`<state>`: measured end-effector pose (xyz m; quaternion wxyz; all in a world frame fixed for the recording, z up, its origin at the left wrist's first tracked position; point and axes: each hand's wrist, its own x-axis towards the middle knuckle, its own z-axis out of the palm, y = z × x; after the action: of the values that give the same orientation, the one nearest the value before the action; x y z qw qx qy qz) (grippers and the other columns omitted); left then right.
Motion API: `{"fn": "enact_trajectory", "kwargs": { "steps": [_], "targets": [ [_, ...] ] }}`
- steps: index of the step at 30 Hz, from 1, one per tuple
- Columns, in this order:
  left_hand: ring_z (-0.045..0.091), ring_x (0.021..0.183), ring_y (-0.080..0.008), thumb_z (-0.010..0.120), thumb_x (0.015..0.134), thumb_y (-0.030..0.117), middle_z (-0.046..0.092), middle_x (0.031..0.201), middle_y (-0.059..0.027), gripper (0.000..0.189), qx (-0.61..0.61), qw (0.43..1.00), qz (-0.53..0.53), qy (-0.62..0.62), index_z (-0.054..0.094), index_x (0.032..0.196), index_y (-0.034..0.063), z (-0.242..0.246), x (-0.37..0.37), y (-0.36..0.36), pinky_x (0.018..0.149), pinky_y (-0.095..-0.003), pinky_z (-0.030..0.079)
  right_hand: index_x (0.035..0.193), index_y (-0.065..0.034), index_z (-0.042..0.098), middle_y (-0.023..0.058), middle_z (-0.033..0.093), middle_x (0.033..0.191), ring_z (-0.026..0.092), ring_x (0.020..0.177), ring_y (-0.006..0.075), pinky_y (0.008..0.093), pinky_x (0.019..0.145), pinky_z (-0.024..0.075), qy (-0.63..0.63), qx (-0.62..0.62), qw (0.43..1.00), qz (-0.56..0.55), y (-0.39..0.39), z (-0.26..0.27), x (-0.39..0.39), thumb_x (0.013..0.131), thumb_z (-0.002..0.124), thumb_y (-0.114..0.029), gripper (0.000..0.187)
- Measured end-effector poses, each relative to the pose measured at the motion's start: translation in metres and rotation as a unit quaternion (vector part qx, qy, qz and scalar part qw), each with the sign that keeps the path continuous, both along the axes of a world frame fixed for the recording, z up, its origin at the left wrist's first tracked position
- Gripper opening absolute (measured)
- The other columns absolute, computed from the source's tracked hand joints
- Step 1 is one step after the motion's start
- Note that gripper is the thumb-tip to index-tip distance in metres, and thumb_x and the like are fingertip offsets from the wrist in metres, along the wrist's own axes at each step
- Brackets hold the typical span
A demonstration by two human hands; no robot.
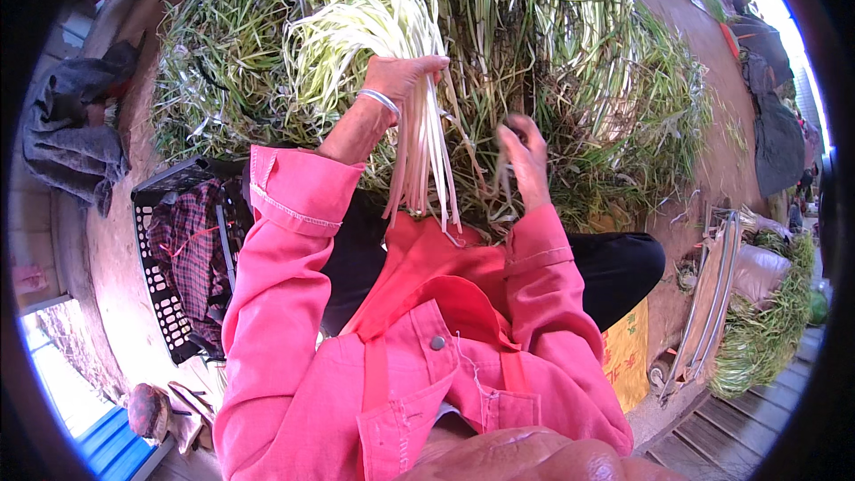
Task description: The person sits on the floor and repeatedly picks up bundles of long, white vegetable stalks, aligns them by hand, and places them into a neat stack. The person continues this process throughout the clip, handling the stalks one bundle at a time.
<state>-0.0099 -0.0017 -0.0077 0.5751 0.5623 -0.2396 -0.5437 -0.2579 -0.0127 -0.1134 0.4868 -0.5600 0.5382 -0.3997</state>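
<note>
My left hand [401,80] grips a bundle of long leafy stalks [424,147], a bangle at its wrist. The pale stalk ends hang down over a red apron [427,260], and the pale green leaves fan out above the fist. To its right, my right hand [528,153] is slightly blurred, its fingers bent near some thin, limp strands; whether it holds them I cannot tell. Beyond both hands lies a large heap of green stalks and leaves [574,73], with dry brown bits among them.
A black plastic crate [163,287] with checked cloth stands at my left, a dark grey cloth [73,127] beyond it. At the right are a metal-framed cart [708,300], a yellow printed sack [631,354] and another pile of greens [761,341].
</note>
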Motion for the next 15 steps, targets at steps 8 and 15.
{"fn": "enact_trajectory", "kwargs": {
  "steps": [8,15],
  "targets": [
    [0.058,0.054,-0.0124,0.074,0.069,0.007,0.063,0.067,-0.0066,0.017,-0.002,0.999,0.032,0.015,0.067,0.08,-0.0027,0.011,0.015,-0.01,0.049,-0.0241,0.046,0.09,-0.0006,0.065,0.0096,0.063,0.073,0.055,0.068,0.0176,0.0303,0.065,0.0447,0.169,0.026,0.919,0.356,-0.001,0.063,0.062,0.079,0.062,-0.017,0.02],
    [0.063,0.059,-0.0159,0.071,0.071,0.004,0.066,0.071,-0.0129,0.021,-0.06,0.992,0.071,0.089,0.063,0.086,-0.008,0.02,0.042,-0.024,0.055,-0.0235,0.052,0.08,-0.0052,0.064,-0.0031,0.056,0.064,0.05,0.058,0.0042,0.0189,0.052,0.0373,-0.076,0.137,0.974,0.162,-0.007,0.083,0.001,0.087,0.057,-0.033,0.029]
  ]
}}
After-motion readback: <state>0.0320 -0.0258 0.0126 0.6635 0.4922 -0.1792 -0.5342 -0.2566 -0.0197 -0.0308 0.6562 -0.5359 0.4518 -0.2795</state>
